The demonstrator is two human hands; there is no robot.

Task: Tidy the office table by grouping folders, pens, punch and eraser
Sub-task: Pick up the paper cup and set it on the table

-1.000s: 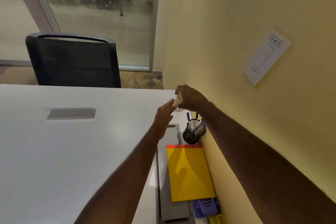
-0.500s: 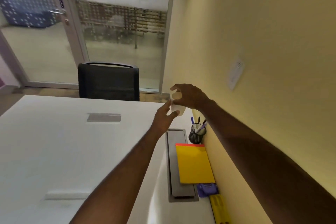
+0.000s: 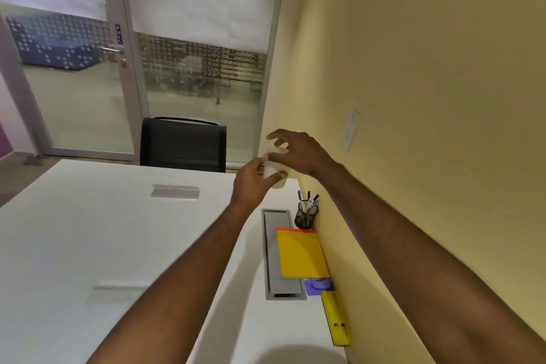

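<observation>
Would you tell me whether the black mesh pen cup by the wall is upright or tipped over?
Upright. The pen cup stands on its base on the table, pens sticking up from its open top.

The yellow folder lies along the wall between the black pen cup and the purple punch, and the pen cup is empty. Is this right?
Not quite. The head view shows the pen cup holds several pens. The rest stands: the yellow folder lies along the wall between cup and purple punch.

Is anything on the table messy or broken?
Nothing looks spilled or broken. The pen cup, yellow folder, purple punch and yellow block sit in a row along the wall. Both hands hold a small white thing above the table; it is too blurred to name.
</observation>
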